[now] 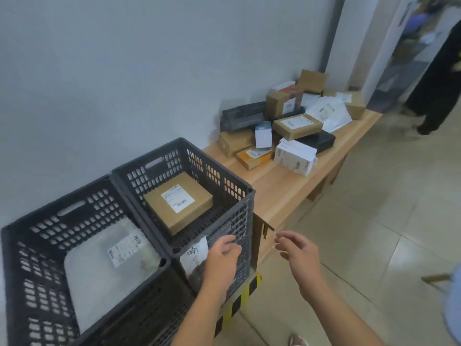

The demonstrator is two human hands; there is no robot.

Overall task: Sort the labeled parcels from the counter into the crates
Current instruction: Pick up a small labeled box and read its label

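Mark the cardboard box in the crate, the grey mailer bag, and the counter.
cardboard box (177, 202): head view, its labelled top face.
grey mailer bag (107, 278): head view, plastic below label.
counter (279, 191): head view, bare wooden top.

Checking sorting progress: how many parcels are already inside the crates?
2. A brown cardboard box lies in the crate next to the counter; a grey plastic mailer lies in the other crate, farther from it. Others may be hidden beneath them.

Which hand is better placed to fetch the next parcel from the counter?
The right hand, probably. It holds nothing and hangs on the counter side, nearer the parcel pile. The left hand, also free, sits in front of a crate, farther from the pile.
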